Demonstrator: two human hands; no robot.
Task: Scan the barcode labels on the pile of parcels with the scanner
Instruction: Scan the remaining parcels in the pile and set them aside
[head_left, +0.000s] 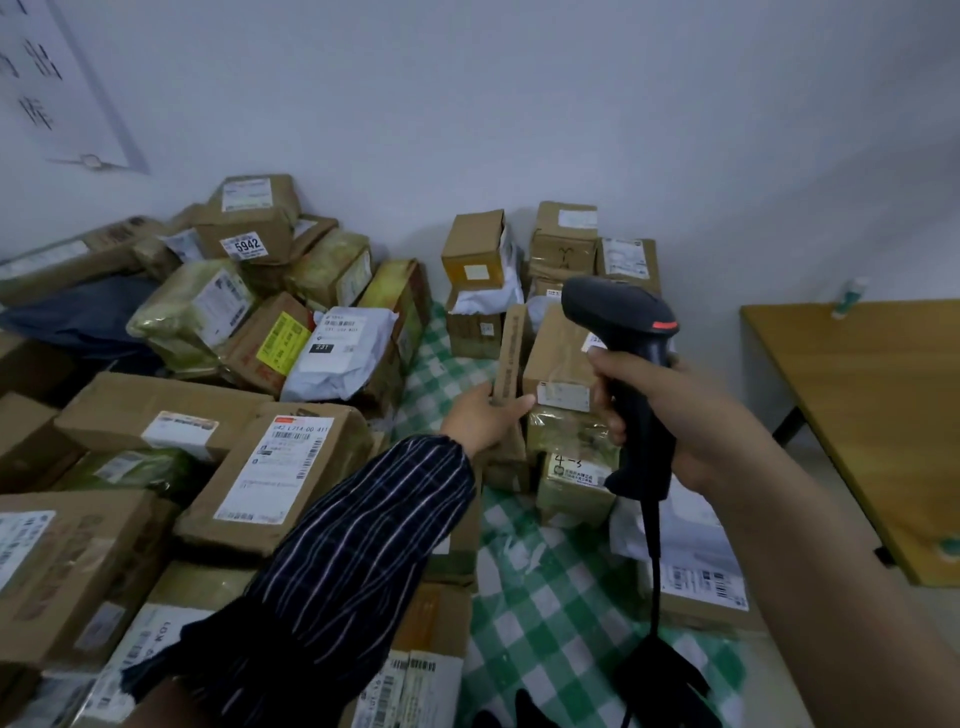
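Right grip (675, 415) curled round scanner (618, 312); left grip (483, 415) holds narrow parcel (511, 353).
Scanner partly covers stacked boxes (563, 234) behind it; their print unreadable.

A: Bkgd?
B: Plain white wall (519, 104) at 12, poster (57, 78) w/ dark characters at 10.
A: Furniture?
B: Wooden table (883, 415) at 3, small white-green bottle (848, 297) at its far edge. Green-white check cloth (545, 597) at 6. Light's dim, even.
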